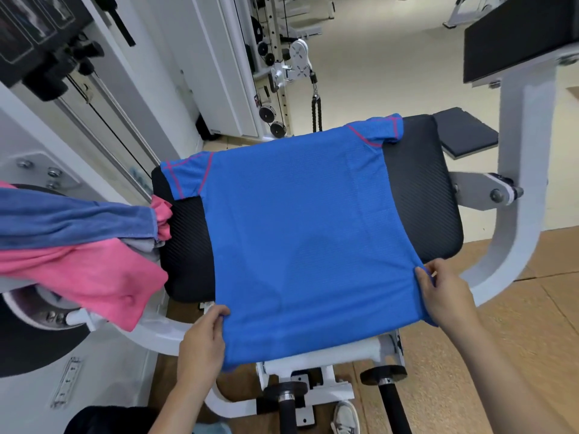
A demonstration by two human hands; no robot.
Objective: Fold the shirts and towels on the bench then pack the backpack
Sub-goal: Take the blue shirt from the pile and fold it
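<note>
A blue shirt (300, 233) with pink seams lies spread flat over the black padded bench (432, 198), sleeves at the far end, hem hanging over the near edge. My left hand (202, 343) pinches the hem's left corner. My right hand (445, 296) pinches the hem's right corner. A pink cloth (94, 283) and a dark blue towel (72, 220) hang in a heap over the machine part at the left. A dark rounded shape (103, 421) at the bottom left may be the backpack; I cannot tell.
White gym machine frames (517, 170) curve round the bench on the right and near side. A weight stack and cables (103, 114) stand at the left. Two black foam rollers (388, 393) jut out below the bench. My shoe (346, 418) is on the wooden floor.
</note>
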